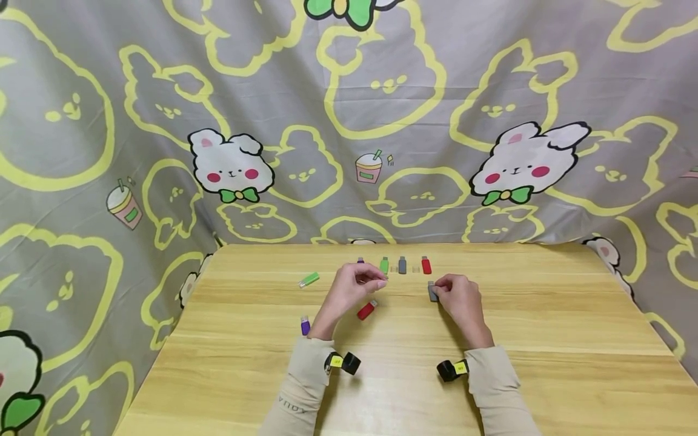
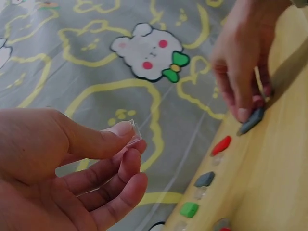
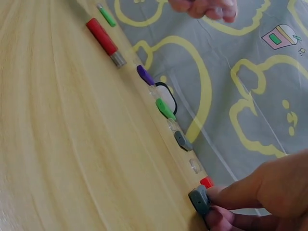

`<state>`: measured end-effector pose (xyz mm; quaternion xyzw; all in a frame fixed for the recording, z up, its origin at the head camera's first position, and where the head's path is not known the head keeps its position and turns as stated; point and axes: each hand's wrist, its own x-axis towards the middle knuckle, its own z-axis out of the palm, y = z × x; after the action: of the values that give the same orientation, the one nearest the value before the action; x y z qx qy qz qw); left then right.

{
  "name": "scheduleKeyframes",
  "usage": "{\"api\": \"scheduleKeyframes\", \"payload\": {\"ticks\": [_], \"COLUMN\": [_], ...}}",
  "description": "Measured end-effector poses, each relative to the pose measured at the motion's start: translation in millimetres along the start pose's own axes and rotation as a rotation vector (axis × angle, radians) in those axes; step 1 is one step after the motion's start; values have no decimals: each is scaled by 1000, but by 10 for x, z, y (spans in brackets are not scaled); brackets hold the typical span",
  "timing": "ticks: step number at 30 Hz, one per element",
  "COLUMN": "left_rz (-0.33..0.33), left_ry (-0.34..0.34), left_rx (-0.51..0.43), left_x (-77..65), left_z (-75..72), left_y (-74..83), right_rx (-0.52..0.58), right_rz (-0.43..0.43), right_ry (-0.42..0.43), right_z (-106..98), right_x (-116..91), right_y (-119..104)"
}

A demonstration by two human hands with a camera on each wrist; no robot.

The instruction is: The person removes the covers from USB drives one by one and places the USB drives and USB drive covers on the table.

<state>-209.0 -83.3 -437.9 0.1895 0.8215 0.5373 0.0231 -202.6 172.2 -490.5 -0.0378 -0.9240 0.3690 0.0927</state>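
In the left wrist view, my left hand [image 1: 351, 287] pinches a small clear plastic cap [image 2: 135, 132] between thumb and forefinger, raised above the table. Over on the right, my right hand [image 1: 460, 300] has its thumb and fingers on a grey USB stick [image 3: 199, 199] at the table surface. Along the back lies a row of USB sticks: purple [image 3: 145, 75], green [image 1: 384, 265], grey [image 1: 402, 265] and red [image 1: 426, 265]. Clear caps [image 3: 194, 166] lie between them. The left hand partly covers the purple one in the head view.
Nearer the front lie another red USB stick [image 1: 367, 310], a purple one [image 1: 305, 326] and a green one [image 1: 309, 280], with metal plugs bared. The wooden table [image 1: 398, 381] ends at a patterned grey curtain [image 1: 338, 200] behind. Each wrist wears a black camera [image 1: 448, 370].
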Motion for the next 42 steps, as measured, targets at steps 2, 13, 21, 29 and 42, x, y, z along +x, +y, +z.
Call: {"api": "scheduleKeyframes", "payload": {"ticks": [2, 13, 21, 29, 42], "left_rz": [-10, -9, -12, 12, -37], "left_ry": [-16, -39, -47, -91, -147], "left_rx": [31, 116, 174, 376, 468], "left_x": [1, 91, 242, 451, 520], "left_z": [63, 288, 556, 817, 1023], "left_y": [-7, -12, -44, -47, -111], "right_rx": [2, 72, 69, 62, 70], "right_rz": [-2, -23, -2, 0, 15], "right_ry": [1, 80, 60, 53, 59], "right_z": [-10, -164, -204, -260, -363], "right_x": [0, 27, 3, 10, 7], "right_y": [19, 29, 57, 80, 141]}}
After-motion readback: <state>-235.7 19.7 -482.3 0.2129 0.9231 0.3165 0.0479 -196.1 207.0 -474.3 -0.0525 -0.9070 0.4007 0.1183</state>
